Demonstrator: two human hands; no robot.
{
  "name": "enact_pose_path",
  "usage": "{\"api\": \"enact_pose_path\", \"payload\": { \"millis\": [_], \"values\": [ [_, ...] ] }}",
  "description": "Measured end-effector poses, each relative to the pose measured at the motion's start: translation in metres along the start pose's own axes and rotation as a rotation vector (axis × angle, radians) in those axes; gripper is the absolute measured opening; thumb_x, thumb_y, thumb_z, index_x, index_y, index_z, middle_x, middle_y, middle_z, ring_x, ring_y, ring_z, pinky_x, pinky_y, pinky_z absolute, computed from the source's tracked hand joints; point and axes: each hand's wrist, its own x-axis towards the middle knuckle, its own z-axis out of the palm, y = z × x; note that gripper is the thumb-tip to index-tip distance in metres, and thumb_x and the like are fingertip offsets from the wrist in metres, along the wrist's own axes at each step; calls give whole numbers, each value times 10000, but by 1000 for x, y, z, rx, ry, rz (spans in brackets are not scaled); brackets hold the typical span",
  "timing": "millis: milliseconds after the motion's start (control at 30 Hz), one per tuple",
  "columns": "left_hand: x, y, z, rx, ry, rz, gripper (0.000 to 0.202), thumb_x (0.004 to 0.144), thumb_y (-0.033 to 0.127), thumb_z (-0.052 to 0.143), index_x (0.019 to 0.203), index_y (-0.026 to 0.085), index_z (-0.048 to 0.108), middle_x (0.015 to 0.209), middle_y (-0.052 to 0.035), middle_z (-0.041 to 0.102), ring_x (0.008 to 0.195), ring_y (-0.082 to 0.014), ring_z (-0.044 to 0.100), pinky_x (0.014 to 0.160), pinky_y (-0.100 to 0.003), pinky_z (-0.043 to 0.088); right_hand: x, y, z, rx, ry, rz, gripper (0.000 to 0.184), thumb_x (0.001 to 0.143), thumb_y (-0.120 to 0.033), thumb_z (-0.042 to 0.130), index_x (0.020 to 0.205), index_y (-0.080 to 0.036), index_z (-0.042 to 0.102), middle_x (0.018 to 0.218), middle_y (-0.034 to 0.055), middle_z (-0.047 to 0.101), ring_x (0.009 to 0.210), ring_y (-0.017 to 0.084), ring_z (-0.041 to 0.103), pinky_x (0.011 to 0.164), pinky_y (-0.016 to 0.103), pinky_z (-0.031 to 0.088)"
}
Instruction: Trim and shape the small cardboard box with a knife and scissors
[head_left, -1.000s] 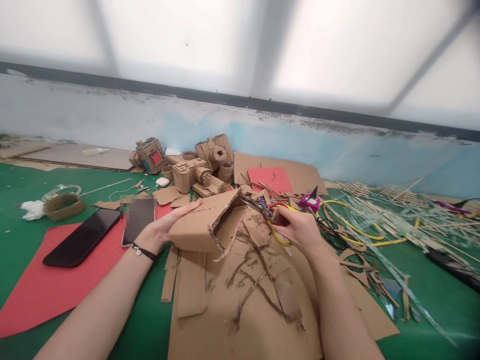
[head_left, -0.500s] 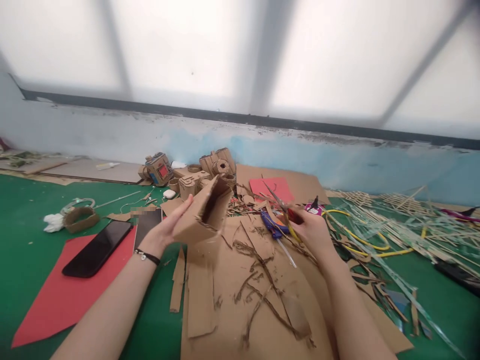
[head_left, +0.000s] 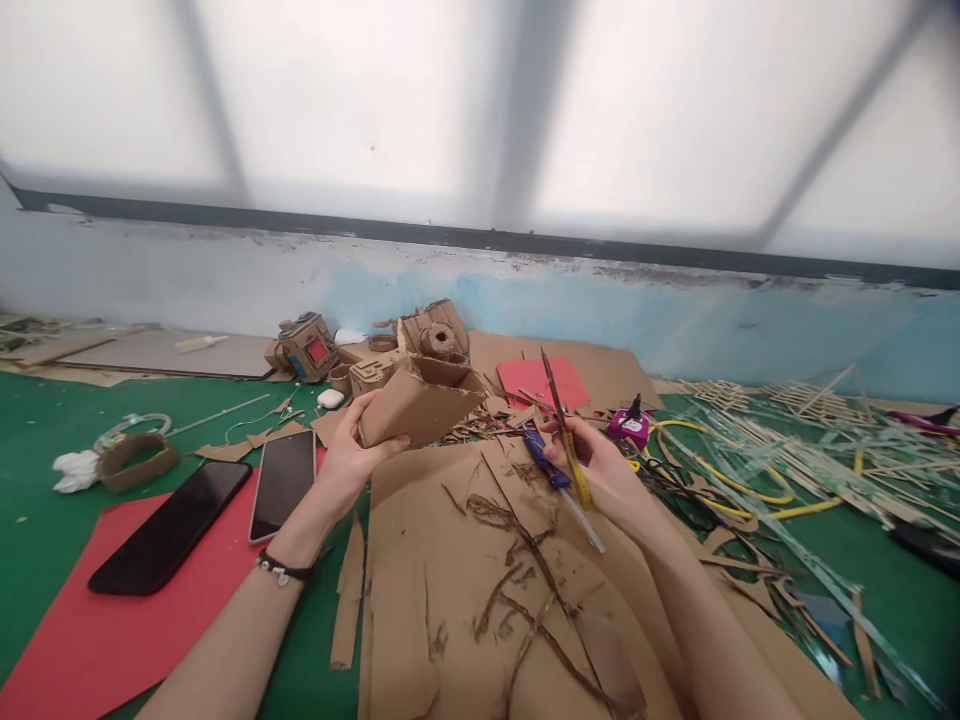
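Observation:
My left hand [head_left: 356, 455] grips a folded cardboard box [head_left: 424, 405], open at its far end and tilted above the work area. In my right hand [head_left: 589, 460] are scissors [head_left: 564, 425] with yellow handles, their blades pointing up and away from me. Just left of that hand lies a blue glue gun [head_left: 546, 460] with a clear glue stick at its back. Under both hands spreads a large cardboard sheet [head_left: 427, 550] marked with dark scraps and strips.
Two phones, one black [head_left: 172, 530] and one grey-edged [head_left: 283, 485], rest on red paper [head_left: 67, 620] at left. Cardboard models [head_left: 306, 348] stand by the wall. A yellow cable [head_left: 795, 508], bamboo sticks and plastic strips cover the right.
The box has turned in my left hand, so its broad side now faces me. My right hand has shifted slightly left and the scissors now point more upright.

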Motion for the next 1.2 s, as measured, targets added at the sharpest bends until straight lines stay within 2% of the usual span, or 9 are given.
{"api": "enact_pose_path", "payload": {
  "millis": [67,167,267,400,500,633,800,933,1200],
  "values": [
    [1,-1,3,131,79,131,745,701,421,968,1337,259,616,1415,-107,678,1319,-351,655,1031,-396,562,-4,-10,8,-5,-29,-22,493,871,-668,737,1069,-220,677,884,28,693,797,224,645,729,346,534],
    [3,-6,8,236,144,300,640,724,390,941,1256,264,608,1445,-108,641,1379,-345,610,1128,-422,505,-9,-23,20,-101,-66,-81,463,859,-683,744,944,-240,639,794,6,626,747,217,590,668,331,482],
    [3,-13,11,266,146,401,615,748,375,928,1241,267,577,1443,-105,621,1417,-330,579,1197,-438,449,-12,-29,29,-259,-66,-157,472,880,-703,718,890,-245,604,748,0,584,696,208,536,629,326,418],
    [4,-22,11,288,109,476,601,793,321,902,1281,276,556,1438,-102,613,1424,-310,575,1223,-441,422,-14,-30,29,-357,-1,-228,493,925,-726,656,937,-236,598,809,31,609,726,219,558,647,331,424],
    [5,-27,11,296,97,506,584,831,293,881,1310,287,546,1448,-102,612,1414,-297,587,1216,-454,432,-15,-29,25,-406,33,-253,487,937,-716,657,960,-233,595,846,45,625,759,227,576,665,330,438],
    [3,-35,16,309,98,539,594,824,299,872,1329,299,558,1438,-98,633,1348,-314,638,1140,-478,509,-15,-28,25,-436,1,-293,449,967,-671,655,1021,-226,625,875,53,648,769,228,587,655,320,435],
    [1,-44,20,334,95,497,621,825,353,883,1353,290,562,1364,-95,670,1247,-315,691,1065,-482,561,-14,-26,29,-504,-7,-340,407,1003,-614,632,1065,-213,650,895,72,682,770,237,605,644,321,424],
    [1,-50,19,357,97,500,607,841,292,857,1367,300,554,1349,-97,677,1211,-302,700,1031,-464,571,-16,-23,31,-593,26,-373,384,1005,-584,632,1085,-208,651,966,103,720,827,268,649,696,343,457],
    [2,-52,20,414,10,500,597,832,234,828,1358,300,553,1387,-98,667,1216,-300,688,1026,-461,563,-16,-21,33,-736,104,-457,449,1015,-637,601,1081,-195,645,956,118,735,831,290,663,714,359,424]
  ]
}}
